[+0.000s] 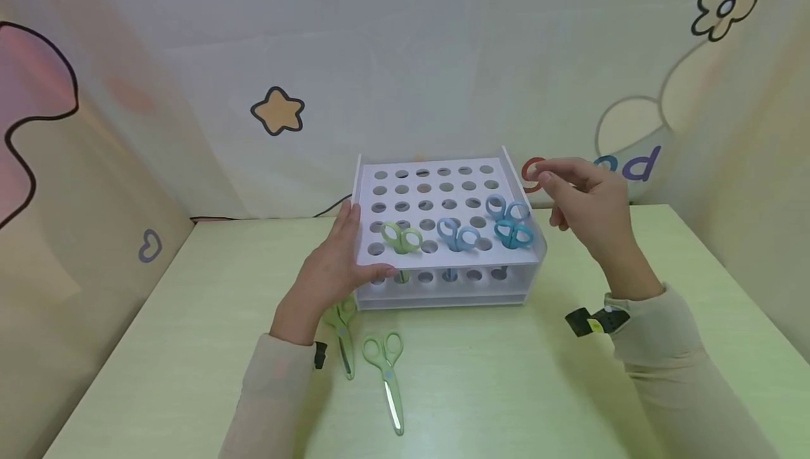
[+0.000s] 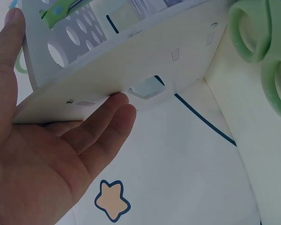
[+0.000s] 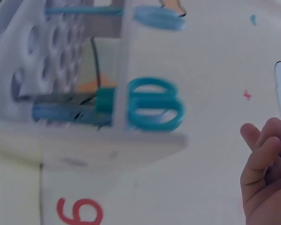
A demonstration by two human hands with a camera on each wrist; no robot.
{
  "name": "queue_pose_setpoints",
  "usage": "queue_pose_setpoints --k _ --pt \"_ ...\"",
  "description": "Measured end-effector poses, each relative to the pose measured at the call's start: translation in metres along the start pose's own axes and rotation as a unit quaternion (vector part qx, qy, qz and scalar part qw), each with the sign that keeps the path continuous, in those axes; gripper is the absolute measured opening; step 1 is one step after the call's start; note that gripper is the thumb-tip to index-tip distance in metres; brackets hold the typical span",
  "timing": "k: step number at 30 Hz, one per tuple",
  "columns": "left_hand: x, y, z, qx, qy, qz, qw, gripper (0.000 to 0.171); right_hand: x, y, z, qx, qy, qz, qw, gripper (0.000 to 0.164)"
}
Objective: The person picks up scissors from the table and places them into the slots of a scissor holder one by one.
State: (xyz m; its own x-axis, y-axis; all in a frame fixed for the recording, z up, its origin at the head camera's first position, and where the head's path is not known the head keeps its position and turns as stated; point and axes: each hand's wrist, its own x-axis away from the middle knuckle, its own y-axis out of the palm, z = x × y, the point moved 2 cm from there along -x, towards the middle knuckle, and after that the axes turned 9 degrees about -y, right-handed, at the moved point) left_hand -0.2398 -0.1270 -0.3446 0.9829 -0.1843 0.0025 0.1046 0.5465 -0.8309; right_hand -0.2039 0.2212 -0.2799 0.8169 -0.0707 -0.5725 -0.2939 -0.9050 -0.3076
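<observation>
A white rack (image 1: 414,259) with rows of round holes stands on the table. My left hand (image 1: 325,262) grips its left front corner, thumb on the front edge and fingers along the side panel (image 2: 154,65). Green scissors (image 1: 401,237), light blue scissors (image 1: 458,236), teal scissors (image 1: 513,234) and blue scissors (image 1: 496,206) stand in the holes, handles up. Just right of the rack, my right hand (image 1: 591,209) is raised with loosely bent fingers and holds nothing. In the right wrist view the teal scissors (image 3: 154,104) are apart from the fingers.
Two more green scissors lie in front of the rack: one pair (image 1: 344,336) by the left wrist, another pair (image 1: 389,382) nearer the front. A printed cloth backdrop (image 1: 418,79) rises behind the table (image 1: 481,382). The red letter (image 3: 82,215) is printed on the backdrop.
</observation>
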Motion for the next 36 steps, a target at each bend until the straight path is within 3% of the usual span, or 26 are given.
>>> queue_pose_setpoints --k 3,6,9,13,20,26,31,36 --pt "0.0 0.0 0.0 0.002 -0.001 0.0 1.0 0.124 0.005 0.001 -0.016 -0.056 -0.046 0.027 0.997 0.022" --pt "0.0 0.0 0.0 0.001 0.0 -0.002 1.0 0.124 0.011 0.007 -0.032 -0.131 -0.077 0.027 0.988 0.019" --pt "0.0 0.0 -0.001 0.001 0.0 -0.004 1.0 0.124 0.021 0.018 -0.045 -0.187 -0.091 0.001 0.978 0.016" --pt "0.0 0.001 -0.001 0.002 0.0 -0.005 1.0 0.124 0.037 0.038 -0.048 -0.202 -0.093 -0.047 0.974 0.014" --pt "0.0 0.001 -0.001 0.002 -0.003 -0.003 1.0 0.124 0.066 0.092 -0.016 -0.209 -0.017 -0.148 0.966 0.013" --pt "-0.001 -0.001 -0.001 0.013 0.002 -0.002 0.9999 0.122 0.083 0.132 0.01 -0.202 0.06 -0.227 0.951 0.018" --pt "-0.001 -0.002 0.0 0.01 0.006 -0.001 0.9999 0.123 0.092 0.152 0.028 -0.184 0.095 -0.256 0.944 0.021" --pt "-0.001 -0.002 -0.002 0.008 0.006 -0.001 1.0 0.124 0.102 0.167 0.043 -0.114 0.099 -0.315 0.937 0.02"
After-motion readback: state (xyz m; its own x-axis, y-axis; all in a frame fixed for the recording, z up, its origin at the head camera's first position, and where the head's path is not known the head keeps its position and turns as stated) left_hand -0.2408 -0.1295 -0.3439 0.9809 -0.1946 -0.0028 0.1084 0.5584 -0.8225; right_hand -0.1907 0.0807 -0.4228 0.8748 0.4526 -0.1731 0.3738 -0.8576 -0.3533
